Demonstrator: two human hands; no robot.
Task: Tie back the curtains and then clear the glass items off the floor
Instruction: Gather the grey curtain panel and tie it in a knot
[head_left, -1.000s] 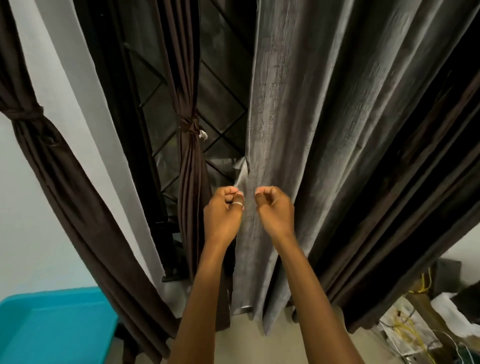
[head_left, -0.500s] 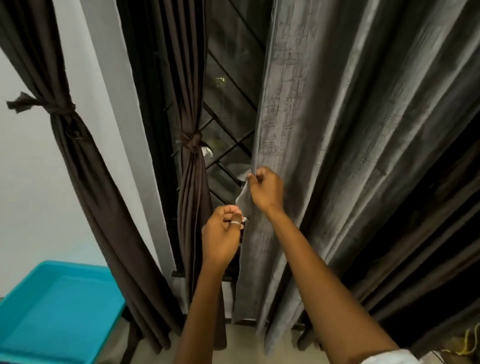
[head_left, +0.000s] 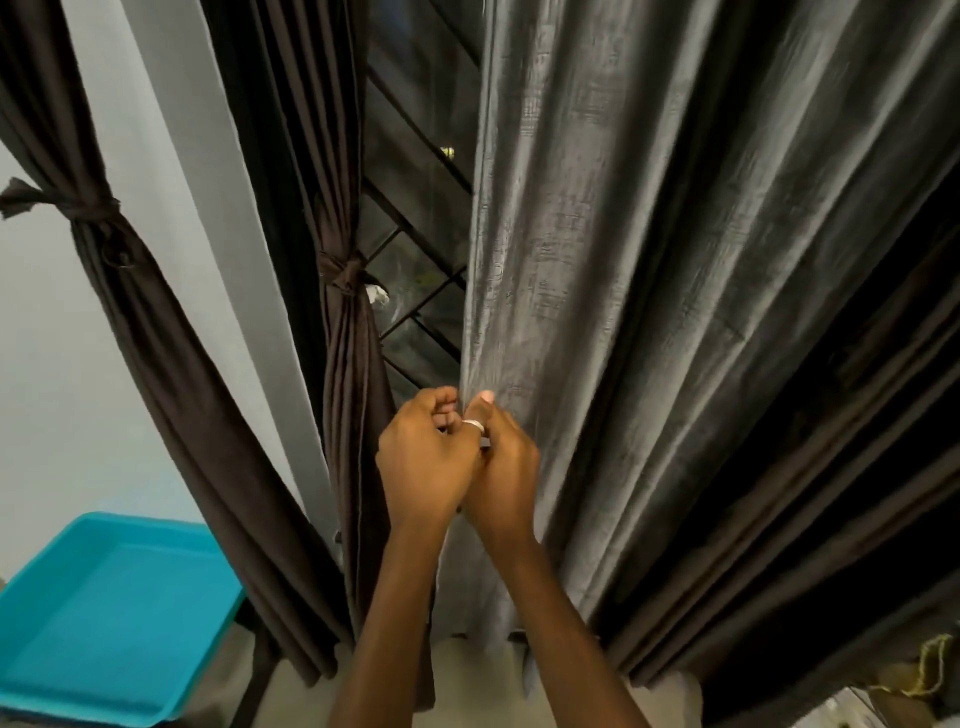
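Curtain, grey, hanging loose and full-length just right of the grille. Pinched at its left edge by left hand and right hand, fists pressed together, fingers curled into the hem. Looks soft, slubby, fairly heavy in the hang; likely to slide and spill out of a light pinch. Best gathered in a full bunch at about this height, not by the hem alone. Beside the grille, brown drape already knotted at mid-height. No glass in sight; blue tray sitting low left.
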